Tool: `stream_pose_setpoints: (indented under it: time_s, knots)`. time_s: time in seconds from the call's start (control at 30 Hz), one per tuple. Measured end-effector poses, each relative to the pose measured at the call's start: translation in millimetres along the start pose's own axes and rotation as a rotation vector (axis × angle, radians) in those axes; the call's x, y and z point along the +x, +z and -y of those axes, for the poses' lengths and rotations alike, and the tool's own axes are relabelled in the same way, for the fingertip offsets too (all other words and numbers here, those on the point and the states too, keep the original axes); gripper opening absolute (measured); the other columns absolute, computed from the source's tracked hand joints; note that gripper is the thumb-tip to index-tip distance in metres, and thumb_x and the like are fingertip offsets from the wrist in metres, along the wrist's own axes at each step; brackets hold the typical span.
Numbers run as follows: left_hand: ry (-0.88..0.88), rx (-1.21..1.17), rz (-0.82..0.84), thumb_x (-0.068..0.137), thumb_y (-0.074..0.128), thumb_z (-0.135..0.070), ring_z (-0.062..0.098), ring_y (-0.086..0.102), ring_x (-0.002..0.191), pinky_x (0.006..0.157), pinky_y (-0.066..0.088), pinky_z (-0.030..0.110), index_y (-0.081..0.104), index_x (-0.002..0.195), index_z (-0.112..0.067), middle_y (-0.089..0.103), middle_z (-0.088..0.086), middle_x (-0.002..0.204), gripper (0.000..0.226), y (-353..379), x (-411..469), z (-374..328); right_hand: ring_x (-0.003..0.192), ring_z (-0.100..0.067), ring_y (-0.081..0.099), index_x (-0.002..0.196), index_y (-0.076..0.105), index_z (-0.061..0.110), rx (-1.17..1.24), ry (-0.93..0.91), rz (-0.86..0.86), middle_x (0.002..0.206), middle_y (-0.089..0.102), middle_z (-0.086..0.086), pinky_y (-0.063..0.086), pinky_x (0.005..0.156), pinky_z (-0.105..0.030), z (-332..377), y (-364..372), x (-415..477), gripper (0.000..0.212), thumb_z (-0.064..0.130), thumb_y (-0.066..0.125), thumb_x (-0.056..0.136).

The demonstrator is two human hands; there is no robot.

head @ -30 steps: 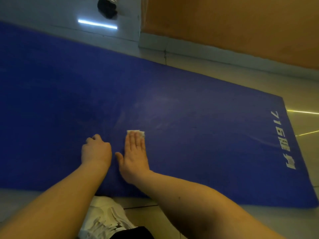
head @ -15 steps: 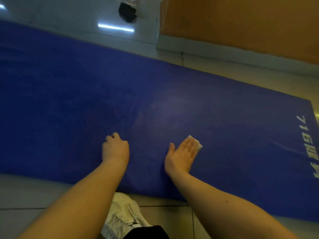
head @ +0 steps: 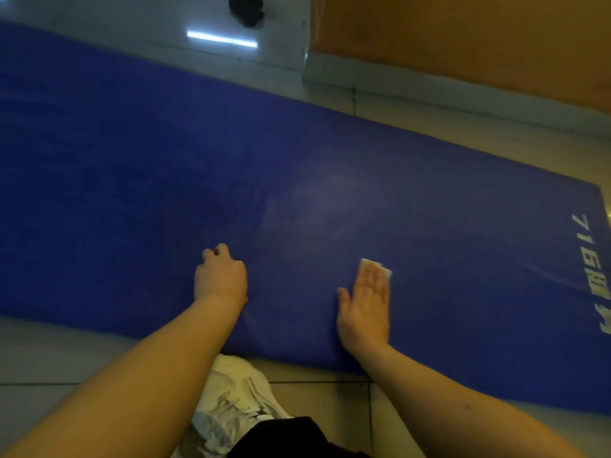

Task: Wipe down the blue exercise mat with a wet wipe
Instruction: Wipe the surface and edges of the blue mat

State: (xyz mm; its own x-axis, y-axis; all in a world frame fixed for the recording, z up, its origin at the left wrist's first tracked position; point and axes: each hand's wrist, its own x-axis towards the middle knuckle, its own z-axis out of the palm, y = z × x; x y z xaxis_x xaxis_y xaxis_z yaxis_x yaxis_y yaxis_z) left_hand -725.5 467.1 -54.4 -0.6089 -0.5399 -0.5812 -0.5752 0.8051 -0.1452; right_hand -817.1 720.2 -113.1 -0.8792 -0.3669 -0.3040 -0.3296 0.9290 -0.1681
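The blue exercise mat [head: 330,180] lies flat on the tiled floor and runs across most of the view, with white lettering at its right end. My right hand [head: 367,302] lies flat on the mat near its front edge, fingers straight, pressing a small white wet wipe [head: 380,266] whose edge shows beyond the fingertips. My left hand [head: 221,279] rests on the mat to the left as a loose fist, fingers curled under and holding nothing.
A white sneaker [head: 238,398] stands on the floor tiles just in front of the mat, between my arms. An orange wall with a pale skirting board [head: 429,90] runs behind the mat on the right. A dark object [head: 246,8] sits on the floor at the back.
My right hand has slid the wipe to the right along the mat, away from my left hand, and its fingers have turned back to point straight ahead. The left hand stays put.
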Motion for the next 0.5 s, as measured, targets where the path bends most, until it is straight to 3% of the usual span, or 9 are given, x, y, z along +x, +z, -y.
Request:
stream_pose_setpoints:
  time_s: [0.1, 0.2, 0.3, 0.4, 0.5]
  knots:
    - [0.003, 0.005, -0.014, 0.086, 0.074, -0.043, 0.03, 0.042, 0.12, 0.086, 0.049, 0.033, 0.067, 0.118, -0.014, 0.033, 0.011, 0.142, 0.043, -0.8, -0.4, -0.4, 0.152, -0.025, -0.025, 0.156, -0.021, 0.008, 0.035, 0.176, 0.007, 0.166, -0.021, -0.012, -0.011, 0.125, -0.043, -6.0, -1.6, 0.2, 0.078, 0.054, 0.015, 0.104]
    - [0.005, 0.015, -0.011, 0.087, 0.074, -0.042, 0.03, 0.042, 0.12, 0.085, 0.049, 0.033, 0.066, 0.121, -0.013, 0.034, 0.012, 0.142, 0.046, -1.8, 0.3, -0.8, 0.153, -0.035, -0.019, 0.154, -0.015, -0.003, 0.064, 0.258, 0.022, 0.166, -0.015, -0.021, -0.011, 0.124, -0.05, 36.6, 2.8, 2.3, 0.082, 0.053, 0.017, 0.104]
    - [0.005, 0.019, -0.012, 0.087, 0.073, -0.041, 0.03, 0.042, 0.12, 0.083, 0.048, 0.032, 0.066, 0.121, -0.014, 0.034, 0.012, 0.142, 0.045, -1.6, 0.6, -1.0, 0.151, -0.044, -0.016, 0.154, -0.007, -0.009, 0.004, 0.057, 0.023, 0.163, -0.014, -0.026, -0.005, 0.123, -0.058, 87.4, 11.0, -9.7, 0.084, 0.053, 0.006, 0.098]
    - [-0.001, 0.004, -0.026, 0.088, 0.072, -0.043, 0.03, 0.041, 0.121, 0.085, 0.049, 0.033, 0.067, 0.119, -0.015, 0.033, 0.012, 0.143, 0.043, -0.7, -0.8, -0.4, 0.149, -0.03, -0.031, 0.157, -0.015, 0.004, 0.002, -0.231, 0.153, 0.164, -0.026, -0.013, -0.01, 0.124, -0.051, 120.0, 19.0, -28.2, 0.077, 0.052, 0.009, 0.103]
    - [0.002, -0.037, -0.032, 0.087, 0.072, -0.046, 0.03, 0.038, 0.124, 0.086, 0.048, 0.033, 0.067, 0.119, -0.014, 0.031, 0.01, 0.144, 0.045, 1.3, -4.0, 3.2, 0.15, -0.018, -0.03, 0.159, -0.014, 0.014, -0.002, -0.364, 0.15, 0.165, -0.025, -0.002, -0.009, 0.126, -0.042, 108.0, 12.2, -29.8, 0.074, 0.053, 0.016, 0.104]
